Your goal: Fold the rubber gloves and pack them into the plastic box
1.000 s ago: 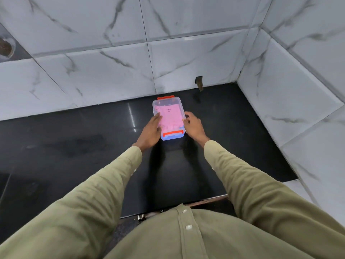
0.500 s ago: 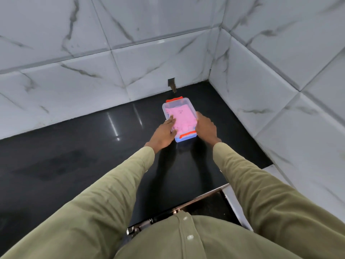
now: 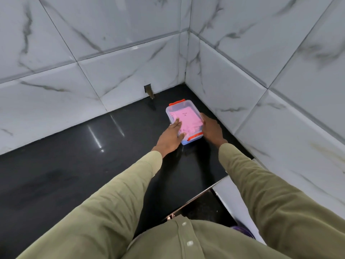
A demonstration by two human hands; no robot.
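A clear plastic box (image 3: 179,107) with orange-red clips rests on the black counter, close to the wall corner. Its lid is on, and pink folded rubber gloves (image 3: 188,119) show through it. My left hand (image 3: 170,137) lies on the box's left side, fingers spread over the lid's near left corner. Against the box's right side presses my right hand (image 3: 211,129), its fingertips hidden behind the box edge. Both hands hold the box between them.
The glossy black counter (image 3: 74,165) ends at white marble-tiled walls (image 3: 242,81) behind and to the right. A small dark notch (image 3: 148,89) sits in the back wall just behind the box. The counter's front edge (image 3: 196,200) has a metal trim.
The box with both hands on it has shifted right toward the wall corner. My left fingers have slid further onto the lid. The camera view has turned right.
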